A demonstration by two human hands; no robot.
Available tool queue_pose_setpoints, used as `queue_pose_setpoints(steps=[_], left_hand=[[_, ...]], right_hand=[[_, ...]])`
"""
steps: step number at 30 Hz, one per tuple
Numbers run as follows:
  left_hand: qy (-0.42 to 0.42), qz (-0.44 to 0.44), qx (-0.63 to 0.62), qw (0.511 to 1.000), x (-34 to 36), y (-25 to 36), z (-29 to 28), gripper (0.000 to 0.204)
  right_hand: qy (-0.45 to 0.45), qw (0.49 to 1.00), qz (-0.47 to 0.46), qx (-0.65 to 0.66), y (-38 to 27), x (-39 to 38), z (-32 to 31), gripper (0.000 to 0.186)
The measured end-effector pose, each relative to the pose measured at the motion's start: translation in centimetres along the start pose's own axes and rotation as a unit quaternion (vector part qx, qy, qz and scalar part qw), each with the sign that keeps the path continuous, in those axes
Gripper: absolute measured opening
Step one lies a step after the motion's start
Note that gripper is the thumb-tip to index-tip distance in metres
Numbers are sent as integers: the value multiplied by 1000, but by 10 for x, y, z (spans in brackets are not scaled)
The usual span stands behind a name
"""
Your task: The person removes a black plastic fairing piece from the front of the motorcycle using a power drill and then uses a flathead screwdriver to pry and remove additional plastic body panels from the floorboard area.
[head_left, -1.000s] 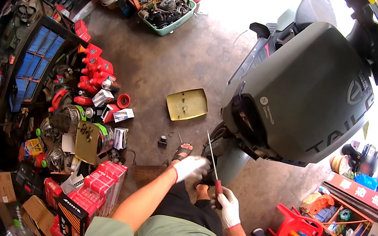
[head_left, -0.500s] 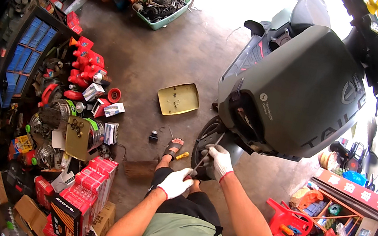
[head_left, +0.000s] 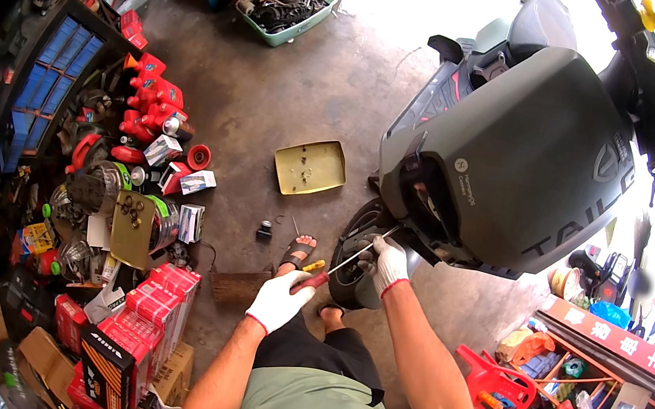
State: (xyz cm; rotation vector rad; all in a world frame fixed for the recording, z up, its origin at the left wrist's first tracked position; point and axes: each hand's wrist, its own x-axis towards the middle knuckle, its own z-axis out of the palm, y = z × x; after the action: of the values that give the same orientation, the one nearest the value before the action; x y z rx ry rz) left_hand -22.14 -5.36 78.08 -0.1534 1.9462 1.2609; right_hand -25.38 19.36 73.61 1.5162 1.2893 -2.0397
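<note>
My left hand, in a white knit glove, grips the red handle of a long screwdriver. Its thin metal shaft slants up and to the right. In a matching glove, my right hand is closed around the shaft near the tip. That tip lies close to the underside of a dark grey-green scooter, beside its front wheel; whether it touches the scooter I cannot tell. A yellow-handled tool lies on the floor by my sandalled foot.
A yellow tray with small parts sits on the floor ahead. Red bottles and red boxes crowd the left. A green bin of metal parts stands farther off. At the right are a red plastic chair and a cluttered rack.
My left hand has moved left and slightly up, baring the screwdriver's red handle. My right hand has shifted a little right, and the tip sits slightly farther right.
</note>
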Motion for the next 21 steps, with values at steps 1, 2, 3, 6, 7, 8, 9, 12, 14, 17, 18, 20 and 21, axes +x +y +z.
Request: queue_pose_setpoints(steps=[1, 2, 3, 6, 7, 8, 9, 12, 14, 17, 18, 20, 21], left_hand=[[5, 6, 0, 1000, 0, 1, 0, 39], [7, -6, 2, 1000, 0, 2, 0, 39], [15, 22, 12, 1000, 0, 3, -1, 39], [24, 35, 31, 999, -1, 7, -4, 38], [24, 28, 28, 999, -1, 9, -5, 37], [20, 12, 23, 999, -2, 11, -6, 36], [26, 22, 22, 999, -3, 14, -7, 36], [69, 69, 62, 993, -4, 22, -8, 35], [134, 146, 156, 968, -4, 29, -9, 35], [204, 190, 234, 931, -1, 43, -10, 33], [213, 199, 259, 921, 0, 47, -13, 33], [175, 167, 237, 941, 1, 54, -18, 34], [157, 156, 225, 949, 2, 57, -20, 34]], right_hand=[[-5, 1000, -3, 3, 0, 1, 0, 17], [-6, 1000, -1, 4, 0, 2, 0, 17], [1, 1000, 5, 2, 1, 2, 0, 17], [-4, 1000, 4, 5, 1, 1, -1, 17], [-11, 1000, 3, 5, 0, 1, -1, 17], [-17, 1000, 5, 4, 0, 1, -1, 18], [-22, 1000, 8, 3, -1, 1, -1, 18], [-12, 999, 24, 23, -2, 3, -1, 19], [-38, 997, 30, 67, -3, 6, 0, 19], [-51, 989, 53, 129, -3, 11, 0, 19], [-51, 986, 55, 148, -2, 13, 0, 19], [-52, 982, 62, 173, -2, 15, 0, 18], [-46, 980, 68, 182, -2, 15, 0, 17]])
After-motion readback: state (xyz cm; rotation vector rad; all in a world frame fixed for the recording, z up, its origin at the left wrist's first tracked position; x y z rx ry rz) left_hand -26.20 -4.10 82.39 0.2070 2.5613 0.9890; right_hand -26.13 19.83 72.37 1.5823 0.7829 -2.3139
